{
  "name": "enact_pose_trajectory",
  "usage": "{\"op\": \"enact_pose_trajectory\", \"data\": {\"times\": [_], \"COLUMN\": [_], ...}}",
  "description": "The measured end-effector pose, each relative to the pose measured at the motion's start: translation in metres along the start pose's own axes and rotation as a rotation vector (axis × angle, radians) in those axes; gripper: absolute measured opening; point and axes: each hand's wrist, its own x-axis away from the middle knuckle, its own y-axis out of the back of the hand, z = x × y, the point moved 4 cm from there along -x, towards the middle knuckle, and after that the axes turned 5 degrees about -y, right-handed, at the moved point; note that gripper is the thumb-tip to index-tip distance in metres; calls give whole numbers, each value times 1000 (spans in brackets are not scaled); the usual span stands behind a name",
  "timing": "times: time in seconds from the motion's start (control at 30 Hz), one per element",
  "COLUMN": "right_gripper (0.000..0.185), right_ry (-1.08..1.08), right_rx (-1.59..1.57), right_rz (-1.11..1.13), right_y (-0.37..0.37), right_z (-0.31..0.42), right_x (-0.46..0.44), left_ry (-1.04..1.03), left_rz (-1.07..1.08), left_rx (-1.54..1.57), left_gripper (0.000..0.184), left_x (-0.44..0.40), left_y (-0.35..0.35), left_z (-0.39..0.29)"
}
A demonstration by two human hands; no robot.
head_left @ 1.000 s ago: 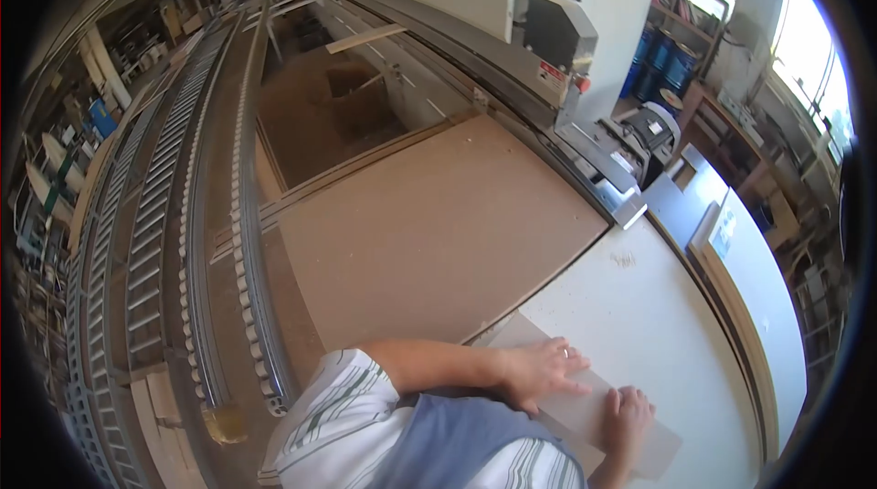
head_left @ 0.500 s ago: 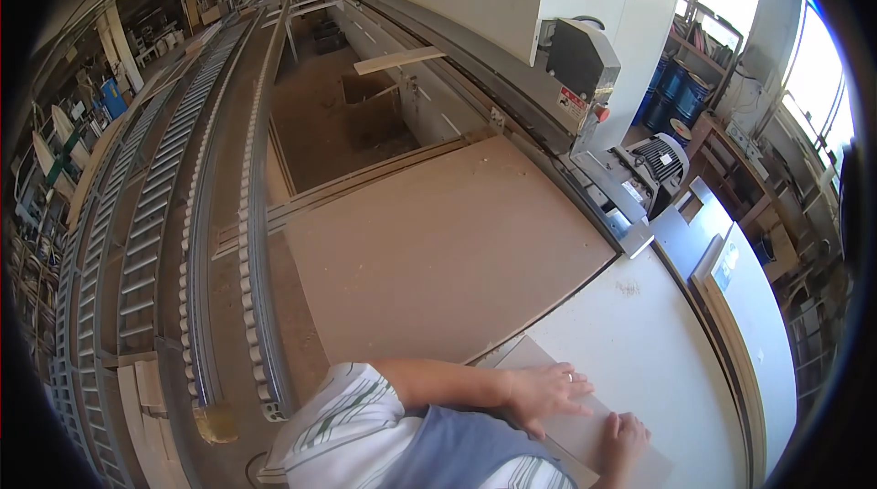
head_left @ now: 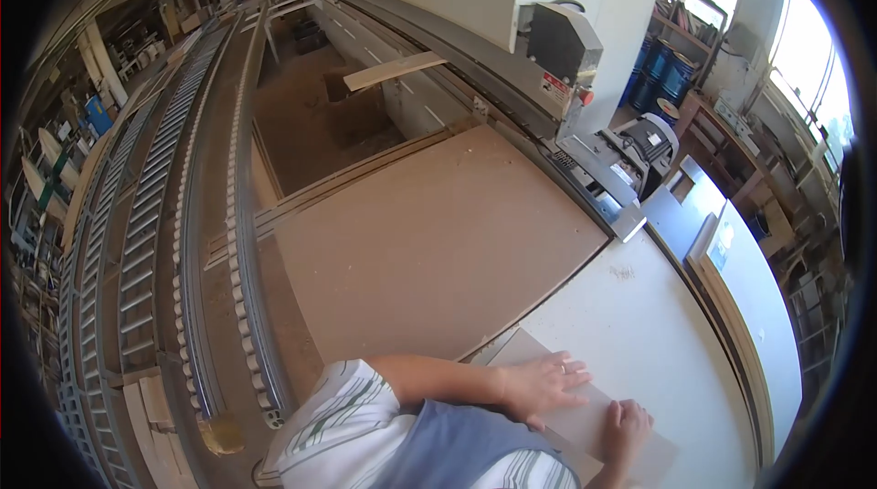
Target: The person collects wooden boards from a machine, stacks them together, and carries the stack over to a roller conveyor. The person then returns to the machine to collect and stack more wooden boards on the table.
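Observation:
A thin grey-brown board (head_left: pixel 577 425) lies on the white worktop (head_left: pixel 653 324) close in front of me. My left hand (head_left: pixel 545 387) rests flat on it, fingers stretched out and a ring on one of them. Beside it, my right hand (head_left: pixel 627 430) is closed at the board's right side, its fingers curled at the edge; their undersides are hidden. Part of the board is covered by my hands and forearm. Left of the worktop, beyond a dark gap, lies a large brown panel (head_left: pixel 438 242).
A saw-like machine with a dark housing (head_left: pixel 565 41) and a motor (head_left: pixel 647 142) stands beyond the worktop. Roller tracks (head_left: pixel 239 279) run along the left. Leaning panels (head_left: pixel 754 306) edge the right side. A loose wooden strip (head_left: pixel 395 70) lies across the pit ahead.
The camera view has shifted slightly, so the surroundings sit a little further left and up. Both hands stay on the board with little visible movement.

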Motion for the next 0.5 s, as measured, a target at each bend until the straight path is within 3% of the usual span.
{"op": "enact_pose_trajectory", "data": {"times": [0.2,0.37,0.5], "right_gripper": [24,27,31], "right_ry": [2,-284,-260], "right_rx": [-108,-46,-18], "right_rz": [-255,-254,-248], "right_y": [18,23,19], "right_z": [-12,-66,-91], "right_x": [10,21,21], "left_ry": [144,236,262], "left_rz": [-56,-186,-99], "left_rx": [-69,-93,-178], "left_gripper": [86,88,85], "left_x": [26,68,101], "left_y": [4,15,21], "left_z": [7,20,49]}}
